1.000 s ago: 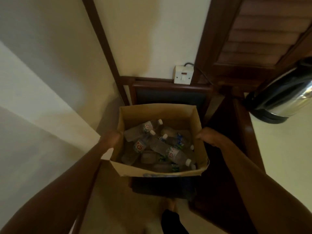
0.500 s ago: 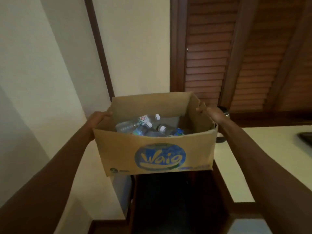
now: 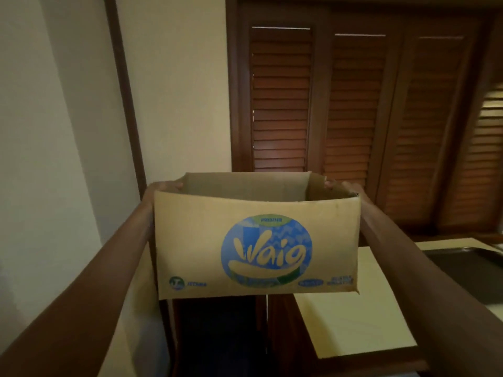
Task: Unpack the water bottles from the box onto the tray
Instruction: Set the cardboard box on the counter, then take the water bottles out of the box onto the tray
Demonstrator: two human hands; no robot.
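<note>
Left hand (image 3: 160, 190) and right hand (image 3: 344, 187) clasp opposite top edges of a cardboard box (image 3: 257, 246), fingers hooked over the rim, holding it aloft in the head view. The box's near wall, printed with a round blue logo, faces the camera and hides the inside, so no bottles can be seen. Right of the box and lower lies a dark tray (image 3: 468, 270) on a pale counter (image 3: 353, 322). Behind the box stand louvered wooden doors (image 3: 353, 104).
</note>
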